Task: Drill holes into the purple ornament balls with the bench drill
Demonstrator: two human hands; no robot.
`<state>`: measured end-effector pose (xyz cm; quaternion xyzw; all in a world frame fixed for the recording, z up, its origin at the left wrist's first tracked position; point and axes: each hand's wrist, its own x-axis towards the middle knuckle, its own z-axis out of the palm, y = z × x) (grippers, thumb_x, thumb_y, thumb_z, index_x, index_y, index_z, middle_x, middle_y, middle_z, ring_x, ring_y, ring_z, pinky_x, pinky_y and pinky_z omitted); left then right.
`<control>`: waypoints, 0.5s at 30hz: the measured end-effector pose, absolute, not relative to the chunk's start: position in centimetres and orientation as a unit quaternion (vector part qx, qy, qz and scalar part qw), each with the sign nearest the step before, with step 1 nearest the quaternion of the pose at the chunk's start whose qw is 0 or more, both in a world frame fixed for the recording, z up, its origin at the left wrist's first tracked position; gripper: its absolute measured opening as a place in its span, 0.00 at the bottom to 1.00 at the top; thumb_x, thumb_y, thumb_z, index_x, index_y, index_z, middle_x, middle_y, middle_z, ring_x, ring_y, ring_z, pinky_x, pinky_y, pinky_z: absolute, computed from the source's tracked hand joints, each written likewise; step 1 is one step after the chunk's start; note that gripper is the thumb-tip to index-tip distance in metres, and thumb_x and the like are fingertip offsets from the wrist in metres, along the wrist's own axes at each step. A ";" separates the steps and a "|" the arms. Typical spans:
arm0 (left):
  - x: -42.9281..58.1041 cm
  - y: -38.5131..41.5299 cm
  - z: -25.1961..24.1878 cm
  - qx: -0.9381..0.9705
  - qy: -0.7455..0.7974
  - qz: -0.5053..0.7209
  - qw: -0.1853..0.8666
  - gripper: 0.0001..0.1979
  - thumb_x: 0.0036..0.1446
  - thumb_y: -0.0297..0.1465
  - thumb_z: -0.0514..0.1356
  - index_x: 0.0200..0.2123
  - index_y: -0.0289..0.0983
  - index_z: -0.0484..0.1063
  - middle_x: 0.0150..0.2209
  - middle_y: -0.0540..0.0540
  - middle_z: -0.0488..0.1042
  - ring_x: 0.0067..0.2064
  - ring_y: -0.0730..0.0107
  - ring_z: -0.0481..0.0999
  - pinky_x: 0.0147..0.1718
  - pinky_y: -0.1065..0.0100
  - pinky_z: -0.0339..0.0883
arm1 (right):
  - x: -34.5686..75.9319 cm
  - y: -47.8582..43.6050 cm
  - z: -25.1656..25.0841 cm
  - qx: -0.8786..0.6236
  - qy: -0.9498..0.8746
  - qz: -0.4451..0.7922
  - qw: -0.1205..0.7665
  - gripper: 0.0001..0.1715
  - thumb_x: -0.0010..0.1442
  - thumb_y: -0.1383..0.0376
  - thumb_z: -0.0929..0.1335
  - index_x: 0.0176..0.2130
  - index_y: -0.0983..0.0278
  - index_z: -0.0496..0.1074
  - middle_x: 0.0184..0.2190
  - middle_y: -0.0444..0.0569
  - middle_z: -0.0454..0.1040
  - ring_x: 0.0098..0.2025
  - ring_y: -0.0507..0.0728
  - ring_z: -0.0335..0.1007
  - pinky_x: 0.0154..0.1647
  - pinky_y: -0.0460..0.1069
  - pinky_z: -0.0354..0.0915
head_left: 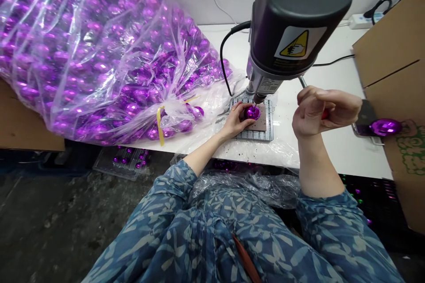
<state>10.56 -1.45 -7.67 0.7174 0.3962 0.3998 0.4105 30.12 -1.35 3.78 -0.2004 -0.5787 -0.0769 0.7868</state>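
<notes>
A shiny purple faceted ball [253,113] sits on a brown pad [262,125] over the metal base [269,135] of a bench drill press [265,64]. My left hand [236,121] pinches the ball from its left side, thumb in front and fingers behind. Right above the ball is the drill chuck [259,99], its thin bit meeting or nearly meeting the top. My right hand [320,110] is raised to the right of the press, curled round the feed lever [303,82]; a bit of red shows between the fingers.
A large clear bag [109,62] of purple balls fills the left side, tied with yellow ribbon [160,126]. At right, another purple ball [385,127] rests near a phone [365,117] beside cardboard boxes [392,48]. Crumpled plastic film [245,188] lies along the table's front edge.
</notes>
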 end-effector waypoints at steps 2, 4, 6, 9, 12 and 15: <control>10.6 -1.4 -7.6 0.718 0.395 0.401 0.411 0.29 0.60 0.42 0.72 0.62 0.42 0.72 0.63 0.38 0.75 0.78 0.41 0.56 0.76 0.41 0.51 | 30.3 -1.2 3.2 -0.213 -0.577 -0.082 0.784 0.12 0.70 0.50 0.66 0.43 0.54 0.73 0.17 0.37 0.48 0.15 0.46 0.44 0.24 0.46 0.56; 10.5 -1.4 -7.6 0.720 0.394 0.399 0.408 0.29 0.60 0.43 0.72 0.62 0.42 0.72 0.63 0.37 0.75 0.78 0.41 0.56 0.76 0.40 0.51 | 30.5 -1.2 2.7 -0.228 -0.577 -0.080 0.780 0.16 0.69 0.46 0.66 0.41 0.54 0.73 0.17 0.38 0.49 0.16 0.46 0.45 0.24 0.47 0.57; 10.5 -1.4 -7.8 0.721 0.396 0.397 0.406 0.30 0.60 0.43 0.72 0.62 0.42 0.72 0.63 0.37 0.75 0.78 0.41 0.57 0.75 0.39 0.52 | 30.3 -1.4 2.7 -0.244 -0.578 -0.073 0.775 0.20 0.67 0.42 0.67 0.39 0.54 0.73 0.17 0.38 0.50 0.16 0.47 0.46 0.23 0.48 0.56; 10.4 -1.3 -8.0 0.718 0.402 0.398 0.405 0.30 0.60 0.42 0.73 0.62 0.42 0.72 0.64 0.36 0.75 0.78 0.41 0.57 0.75 0.39 0.54 | 29.6 -1.9 4.7 -0.256 -0.568 -0.054 0.780 0.20 0.67 0.43 0.68 0.39 0.55 0.72 0.17 0.37 0.49 0.15 0.46 0.44 0.20 0.46 0.53; 10.7 -1.2 -8.0 0.713 0.406 0.408 0.400 0.29 0.59 0.40 0.74 0.61 0.43 0.73 0.63 0.36 0.75 0.78 0.42 0.59 0.73 0.40 0.59 | 28.7 -2.0 9.0 -0.258 -0.549 -0.003 0.795 0.13 0.69 0.51 0.69 0.42 0.57 0.73 0.19 0.36 0.54 0.14 0.43 0.44 0.17 0.44 0.49; 11.1 -1.8 -7.4 0.705 0.414 0.433 0.380 0.28 0.59 0.40 0.75 0.59 0.42 0.72 0.61 0.37 0.77 0.70 0.47 0.72 0.65 0.47 0.71 | 28.3 -1.6 13.3 -0.275 -0.548 0.079 0.786 0.21 0.61 0.48 0.76 0.39 0.62 0.76 0.32 0.38 0.73 0.15 0.40 0.49 0.13 0.43 0.46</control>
